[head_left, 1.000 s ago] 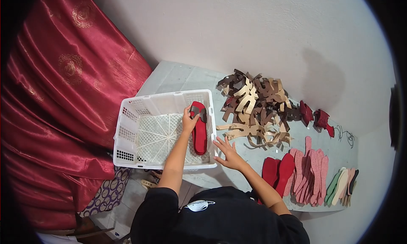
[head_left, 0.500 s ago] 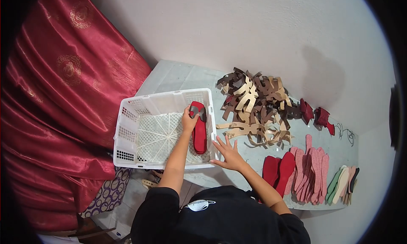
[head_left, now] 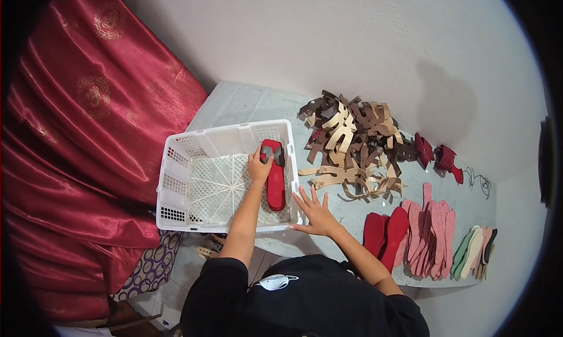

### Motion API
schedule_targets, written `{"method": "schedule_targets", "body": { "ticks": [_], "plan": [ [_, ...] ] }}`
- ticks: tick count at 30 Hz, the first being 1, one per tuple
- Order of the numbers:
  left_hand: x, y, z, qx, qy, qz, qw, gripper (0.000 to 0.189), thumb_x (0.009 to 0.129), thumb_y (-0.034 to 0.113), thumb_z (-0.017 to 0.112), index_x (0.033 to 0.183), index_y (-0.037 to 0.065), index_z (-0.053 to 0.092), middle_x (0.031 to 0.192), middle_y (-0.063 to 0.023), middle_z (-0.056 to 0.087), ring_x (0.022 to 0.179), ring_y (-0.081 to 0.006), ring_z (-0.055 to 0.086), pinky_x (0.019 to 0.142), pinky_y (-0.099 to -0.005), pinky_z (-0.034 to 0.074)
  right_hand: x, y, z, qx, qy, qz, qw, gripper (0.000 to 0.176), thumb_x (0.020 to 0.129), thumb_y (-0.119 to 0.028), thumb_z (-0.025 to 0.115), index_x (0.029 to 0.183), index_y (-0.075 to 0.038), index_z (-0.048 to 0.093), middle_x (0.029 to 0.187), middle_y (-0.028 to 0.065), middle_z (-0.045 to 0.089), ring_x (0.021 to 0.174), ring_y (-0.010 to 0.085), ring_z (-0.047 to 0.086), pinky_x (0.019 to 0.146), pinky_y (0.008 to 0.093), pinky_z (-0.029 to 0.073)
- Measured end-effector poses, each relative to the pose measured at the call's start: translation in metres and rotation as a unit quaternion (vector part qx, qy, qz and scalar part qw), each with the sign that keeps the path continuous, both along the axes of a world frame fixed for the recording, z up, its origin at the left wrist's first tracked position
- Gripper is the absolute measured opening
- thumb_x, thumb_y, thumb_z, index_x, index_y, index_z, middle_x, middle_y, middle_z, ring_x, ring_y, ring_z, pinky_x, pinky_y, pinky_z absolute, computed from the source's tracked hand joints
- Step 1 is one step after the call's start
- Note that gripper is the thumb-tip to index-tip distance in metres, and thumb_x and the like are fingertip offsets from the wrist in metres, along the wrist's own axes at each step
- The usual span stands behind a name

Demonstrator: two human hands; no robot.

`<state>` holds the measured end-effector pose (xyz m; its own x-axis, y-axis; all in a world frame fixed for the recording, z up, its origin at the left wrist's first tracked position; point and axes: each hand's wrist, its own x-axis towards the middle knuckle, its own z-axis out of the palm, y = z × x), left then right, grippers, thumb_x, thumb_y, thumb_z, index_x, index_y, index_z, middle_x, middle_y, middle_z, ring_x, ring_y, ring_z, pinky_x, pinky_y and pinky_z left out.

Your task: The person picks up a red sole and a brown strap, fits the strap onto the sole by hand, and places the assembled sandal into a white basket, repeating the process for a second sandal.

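My left hand reaches into a white plastic basket, its fingers closed at the side of a red sandal. A dark brown strap crosses the sandal's upper end, and my fingers are right at it. The sandal lies lengthwise along the basket's right wall. My right hand is open, fingers spread, with thumb and fingertips at the basket's right rim near its front corner.
On the grey table lies a heap of brown and gold strap pieces. Red soles, pink soles and green and cream soles line the front right. Dark red pieces sit by the wall. A red curtain hangs at left.
My left hand has shifted very slightly left along the sandal's strap end. The basket, the sandal and my right hand stay nearly where they were.
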<state>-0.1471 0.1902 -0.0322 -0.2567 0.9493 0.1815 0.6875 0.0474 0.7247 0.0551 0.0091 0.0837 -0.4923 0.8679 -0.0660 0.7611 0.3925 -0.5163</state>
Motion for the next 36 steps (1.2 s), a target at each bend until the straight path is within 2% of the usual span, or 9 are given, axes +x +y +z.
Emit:
{"method": "schedule_targets", "body": {
  "ticks": [6,8,12,15,20,24,32,34,36],
  "plan": [
    [0.000,0.001,0.004,-0.044,-0.039,-0.001,0.998,0.075,0.062,0.038,0.073,0.129,0.023,0.043,0.104,-0.0121,0.048,0.098,-0.0292,0.048,0.089,-0.0384,0.037,0.012,0.001,0.004,-0.010,0.025,0.001,1.000,0.094,0.069,-0.065,0.055,0.139,-0.013,0.019,0.145,0.0153,0.011,0.130,0.0466,0.007,0.095,0.0687,0.005],
    [0.008,-0.005,0.015,0.016,-0.007,0.096,0.995,0.083,0.062,0.038,0.073,0.133,0.018,0.034,0.108,-0.0144,0.045,0.102,-0.0296,0.046,0.089,-0.0396,0.036,0.020,-0.001,0.004,-0.009,0.035,-0.007,0.999,0.093,0.069,-0.064,0.056,0.139,-0.013,0.021,0.145,0.0155,0.012,0.130,0.0465,0.007,0.095,0.0682,0.004],
    [0.027,-0.011,0.055,0.141,-0.035,0.113,0.983,0.082,0.065,0.032,0.072,0.133,0.010,0.030,0.111,-0.0164,0.043,0.104,-0.0309,0.044,0.090,-0.0410,0.035,0.039,-0.008,0.007,-0.004,0.076,-0.052,0.996,0.088,0.071,-0.059,0.057,0.138,-0.012,0.023,0.144,0.0163,0.014,0.130,0.0452,0.007,0.096,0.0662,0.003],
    [0.055,-0.023,0.090,0.219,-0.130,0.028,0.967,0.065,0.071,0.016,0.067,0.126,0.002,0.036,0.110,-0.0167,0.043,0.102,-0.0291,0.045,0.088,-0.0398,0.036,0.058,-0.020,0.008,-0.002,0.106,-0.131,0.986,0.082,0.075,-0.048,0.062,0.138,-0.014,0.023,0.145,0.0145,0.014,0.132,0.0407,0.005,0.099,0.0621,0.001],
    [0.125,-0.076,0.133,0.271,-0.133,-0.125,0.945,0.063,0.072,0.007,0.065,0.127,0.003,0.034,0.112,-0.0160,0.040,0.097,-0.0265,0.044,0.086,-0.0364,0.037,0.096,-0.050,-0.003,0.040,0.115,-0.252,0.960,0.076,0.076,-0.043,0.062,0.137,-0.013,0.025,0.144,0.0143,0.016,0.133,0.0383,0.009,0.100,0.0602,0.003],
    [0.181,-0.141,0.124,0.225,-0.251,-0.264,0.904,0.071,0.073,0.004,0.062,0.133,0.004,0.024,0.120,-0.0160,0.032,0.096,-0.0228,0.043,0.080,-0.0337,0.040,0.126,-0.089,-0.013,0.064,0.114,-0.372,0.919,0.076,0.076,-0.043,0.061,0.136,-0.013,0.026,0.142,0.0157,0.021,0.131,0.0394,0.014,0.099,0.0621,0.007],
    [0.220,-0.252,0.044,-0.136,-0.192,-0.507,0.829,0.080,0.071,0.009,0.065,0.134,0.003,0.018,0.122,-0.0200,0.031,0.105,-0.0284,0.040,0.080,-0.0330,0.043,0.153,-0.184,-0.044,0.122,0.000,-0.580,0.806,0.066,0.074,-0.033,0.066,0.128,-0.009,0.038,0.137,0.0157,0.031,0.127,0.0368,0.027,0.100,0.0544,0.020],
    [0.223,-0.263,0.024,-0.156,-0.170,-0.532,0.814,0.082,0.071,0.013,0.067,0.135,0.005,0.015,0.119,-0.0199,0.036,0.100,-0.0269,0.044,0.079,-0.0329,0.044,0.157,-0.205,-0.055,0.131,-0.017,-0.596,0.792,0.067,0.072,-0.032,0.067,0.127,-0.008,0.038,0.134,0.0191,0.033,0.122,0.0378,0.032,0.098,0.0506,0.024],
    [0.228,-0.271,0.010,-0.280,-0.214,-0.540,0.764,0.083,0.073,0.016,0.067,0.135,0.008,0.012,0.112,-0.0188,0.044,0.094,-0.0238,0.049,0.077,-0.0334,0.045,0.159,-0.220,-0.069,0.100,-0.014,-0.614,0.783,0.073,0.069,-0.032,0.068,0.130,-0.010,0.035,0.136,0.0195,0.030,0.125,0.0386,0.028,0.099,0.0547,0.022]
  ]
}}
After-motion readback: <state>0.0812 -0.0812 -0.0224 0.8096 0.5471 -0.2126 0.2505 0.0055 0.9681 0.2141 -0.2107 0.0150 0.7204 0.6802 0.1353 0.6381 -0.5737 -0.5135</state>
